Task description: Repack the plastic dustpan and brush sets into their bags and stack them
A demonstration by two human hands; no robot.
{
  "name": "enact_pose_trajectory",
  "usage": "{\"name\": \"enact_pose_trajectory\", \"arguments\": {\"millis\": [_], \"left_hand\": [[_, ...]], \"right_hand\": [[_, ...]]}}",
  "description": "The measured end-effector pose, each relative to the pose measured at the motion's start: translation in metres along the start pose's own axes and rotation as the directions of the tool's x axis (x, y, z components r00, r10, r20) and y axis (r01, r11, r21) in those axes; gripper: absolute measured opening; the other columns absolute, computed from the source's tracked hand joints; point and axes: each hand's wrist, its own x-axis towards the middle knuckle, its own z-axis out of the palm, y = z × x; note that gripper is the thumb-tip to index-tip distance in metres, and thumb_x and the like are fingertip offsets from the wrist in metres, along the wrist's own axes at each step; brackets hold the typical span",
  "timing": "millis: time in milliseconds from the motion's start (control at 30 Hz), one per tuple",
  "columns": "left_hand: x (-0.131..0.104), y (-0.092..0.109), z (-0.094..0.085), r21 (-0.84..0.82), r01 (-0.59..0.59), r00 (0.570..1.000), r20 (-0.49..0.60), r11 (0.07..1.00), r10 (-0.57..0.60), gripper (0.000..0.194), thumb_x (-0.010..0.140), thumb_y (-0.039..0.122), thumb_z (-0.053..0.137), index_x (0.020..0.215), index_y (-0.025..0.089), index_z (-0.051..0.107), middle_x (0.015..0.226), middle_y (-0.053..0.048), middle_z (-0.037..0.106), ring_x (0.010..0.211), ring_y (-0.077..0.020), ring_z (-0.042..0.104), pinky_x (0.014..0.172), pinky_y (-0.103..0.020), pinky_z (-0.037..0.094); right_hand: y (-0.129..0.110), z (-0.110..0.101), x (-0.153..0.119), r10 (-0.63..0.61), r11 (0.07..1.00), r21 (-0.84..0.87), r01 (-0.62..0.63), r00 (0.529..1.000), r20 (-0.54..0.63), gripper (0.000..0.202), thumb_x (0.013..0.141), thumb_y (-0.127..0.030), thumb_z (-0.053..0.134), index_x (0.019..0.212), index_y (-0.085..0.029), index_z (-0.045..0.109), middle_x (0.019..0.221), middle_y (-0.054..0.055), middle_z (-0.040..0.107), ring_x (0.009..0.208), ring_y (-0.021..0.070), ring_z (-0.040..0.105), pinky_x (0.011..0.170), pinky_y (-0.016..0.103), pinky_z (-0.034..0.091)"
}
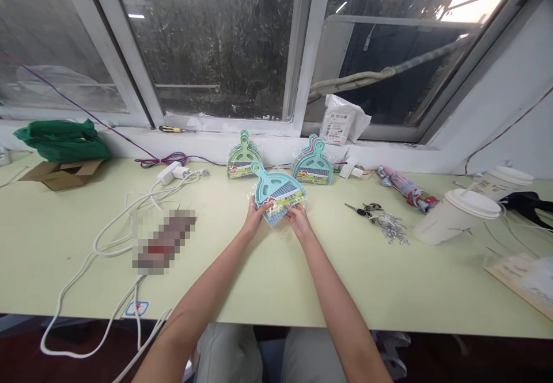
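A light-blue dustpan and brush set [276,190] in clear plastic wrap is held above the middle of the table, its handle tilted up and to the left. My left hand [254,215] grips its lower left edge, and my right hand [297,217] grips the lower right edge. Behind it, a green wrapped dustpan set [244,155] leans against the sill on the left. A stack of wrapped dustpan sets [313,161], blue in front, leans there on the right.
White cables [101,239] and a pixelated object [166,242] lie left. A green bag [63,140] and cardboard box [63,174] stand back left. Keys [369,210], a folded umbrella [406,187] and paper cups [453,216] are right. The table's front edge [302,324] is near my legs.
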Motion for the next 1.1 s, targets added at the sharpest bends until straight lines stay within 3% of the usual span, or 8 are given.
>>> {"name": "enact_pose_trajectory", "arguments": {"millis": [367, 533, 867, 1100], "left_hand": [[-0.006, 0.0, -0.002, 0.142, 0.124, 0.984, 0.107, 0.982, -0.14, 0.068, 0.069, 0.039, 0.072, 0.127, 0.026, 0.041, 0.121, -0.008, 0.06, 0.104, -0.0263, 0.061, 0.073, -0.037, 0.055], [-0.003, -0.005, -0.006, 0.173, 0.127, 0.987, 0.075, 0.977, -0.142, 0.067, 0.07, 0.034, 0.069, 0.129, 0.028, 0.039, 0.122, -0.006, 0.058, 0.104, -0.0247, 0.06, 0.07, -0.033, 0.055], [-0.003, -0.012, -0.007, 0.183, 0.175, 0.98, 0.066, 0.967, -0.19, 0.073, 0.074, 0.036, 0.065, 0.137, 0.036, 0.029, 0.131, -0.005, 0.053, 0.105, -0.0259, 0.06, 0.073, -0.037, 0.056], [-0.001, -0.017, -0.01, 0.186, 0.221, 0.97, 0.056, 0.957, -0.235, 0.075, 0.073, 0.038, 0.066, 0.137, 0.039, 0.027, 0.125, -0.005, 0.057, 0.092, -0.0231, 0.064, 0.071, -0.038, 0.055]], "right_hand": [[-0.015, -0.009, 0.001, 0.038, 0.999, 0.019, -0.037, 0.999, -0.024, 0.03, 0.06, -0.016, 0.071, 0.088, -0.021, 0.061, 0.082, -0.002, 0.074, 0.069, 0.0173, 0.069, 0.061, 0.028, 0.058], [-0.013, -0.007, 0.001, 0.031, 1.0, 0.004, -0.03, 0.999, -0.02, 0.03, 0.06, -0.015, 0.07, 0.088, -0.022, 0.061, 0.084, -0.002, 0.074, 0.07, 0.0167, 0.069, 0.061, 0.027, 0.058], [-0.01, -0.01, 0.003, 0.041, 0.999, -0.031, -0.041, 0.999, -0.017, 0.028, 0.063, -0.017, 0.07, 0.088, -0.022, 0.059, 0.082, -0.002, 0.074, 0.069, 0.0165, 0.07, 0.063, 0.028, 0.059], [-0.01, -0.014, 0.005, 0.058, 0.995, -0.075, -0.06, 0.998, -0.031, 0.024, 0.067, -0.022, 0.073, 0.088, -0.021, 0.059, 0.081, 0.0, 0.073, 0.066, 0.016, 0.069, 0.061, 0.028, 0.059]]}}
